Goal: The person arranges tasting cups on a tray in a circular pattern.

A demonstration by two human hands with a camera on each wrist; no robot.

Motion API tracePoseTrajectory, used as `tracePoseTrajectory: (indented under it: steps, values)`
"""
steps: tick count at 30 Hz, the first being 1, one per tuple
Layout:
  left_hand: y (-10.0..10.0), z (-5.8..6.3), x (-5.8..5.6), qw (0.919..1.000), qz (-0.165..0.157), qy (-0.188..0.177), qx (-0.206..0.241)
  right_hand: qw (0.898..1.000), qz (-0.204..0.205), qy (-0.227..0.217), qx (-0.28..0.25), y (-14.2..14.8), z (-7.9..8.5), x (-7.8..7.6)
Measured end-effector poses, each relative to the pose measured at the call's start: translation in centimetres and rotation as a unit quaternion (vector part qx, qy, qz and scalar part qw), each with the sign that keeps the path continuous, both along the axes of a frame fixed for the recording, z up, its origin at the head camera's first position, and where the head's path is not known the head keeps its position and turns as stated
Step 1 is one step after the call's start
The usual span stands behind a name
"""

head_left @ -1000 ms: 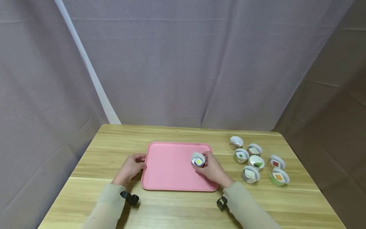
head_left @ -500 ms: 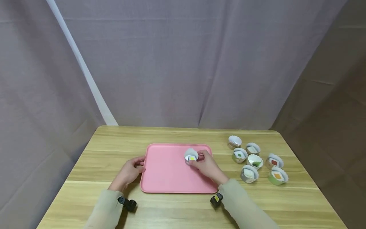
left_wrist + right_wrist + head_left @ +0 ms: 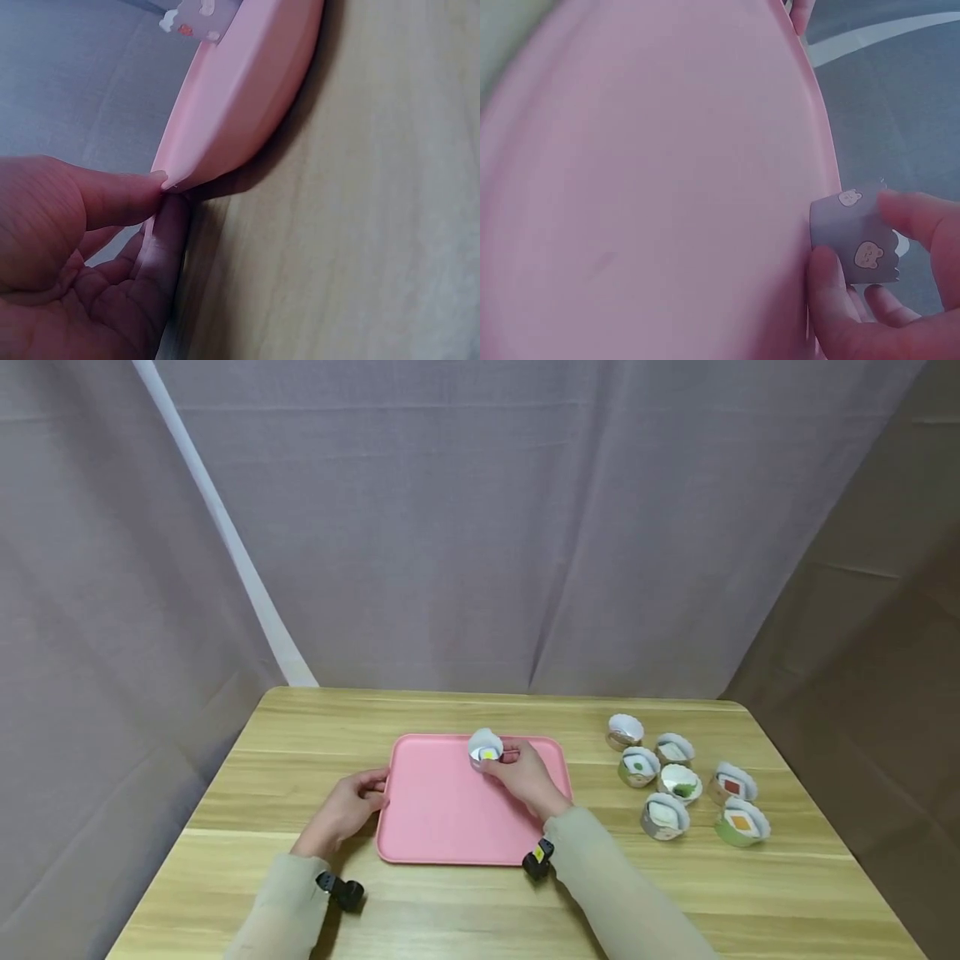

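Observation:
A pink tray (image 3: 450, 818) lies on the wooden table. My left hand (image 3: 348, 806) pinches its left rim, thumb on top and fingers beneath, as the left wrist view shows. Over the far middle part of the tray, my right hand (image 3: 528, 777) holds a small paper baking cup (image 3: 483, 743) by its side. A white piece with a yellow square sits inside that cup. In the right wrist view the cup (image 3: 851, 232) is greyish purple with printed bear faces. Whether its base touches the tray I cannot tell.
Several similar paper cups stand at the table's right, among them an end cup (image 3: 625, 731), one with a green piece (image 3: 682, 789), one with a red square (image 3: 731, 787) and one with an orange square (image 3: 741, 822). Grey curtains (image 3: 420, 527) hang behind the table.
My right hand has carried the paper cup leftward and farther back over the tray. My left hand has stayed on the tray's left rim.

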State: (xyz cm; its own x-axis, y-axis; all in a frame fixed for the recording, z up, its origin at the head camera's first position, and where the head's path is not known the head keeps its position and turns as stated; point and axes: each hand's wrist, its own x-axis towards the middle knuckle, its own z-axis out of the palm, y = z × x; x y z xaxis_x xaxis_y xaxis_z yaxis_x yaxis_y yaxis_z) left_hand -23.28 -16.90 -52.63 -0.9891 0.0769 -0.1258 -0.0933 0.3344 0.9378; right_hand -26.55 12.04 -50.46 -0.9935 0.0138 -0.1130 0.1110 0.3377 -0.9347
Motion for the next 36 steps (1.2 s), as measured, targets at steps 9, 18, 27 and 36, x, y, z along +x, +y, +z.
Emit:
tracePoseTrajectory:
  steps: [9, 18, 27, 36]
  values:
    - [-0.1, -0.3, -0.4, 1.0000, 0.005, -0.005, -0.006, 1.000, -0.017, 0.001, -0.008, -0.8, -0.2, -1.1]
    - [-0.3, -0.5, 0.0, 0.9999, 0.009, -0.013, -0.007, 1.000, 0.007, -0.010, -0.028, -0.5, -0.5, -1.0]
    - [0.0, -0.4, 0.0, 1.0000, 0.002, 0.006, 0.002, 0.999, 0.042, 0.025, -0.005, 3.0, 2.3, 3.0]
    - [-0.3, -0.1, 0.1, 0.9999, -0.005, 0.004, -0.008, 0.966, 0.060, 0.141, 0.208, 9.4, 3.6, 6.6]
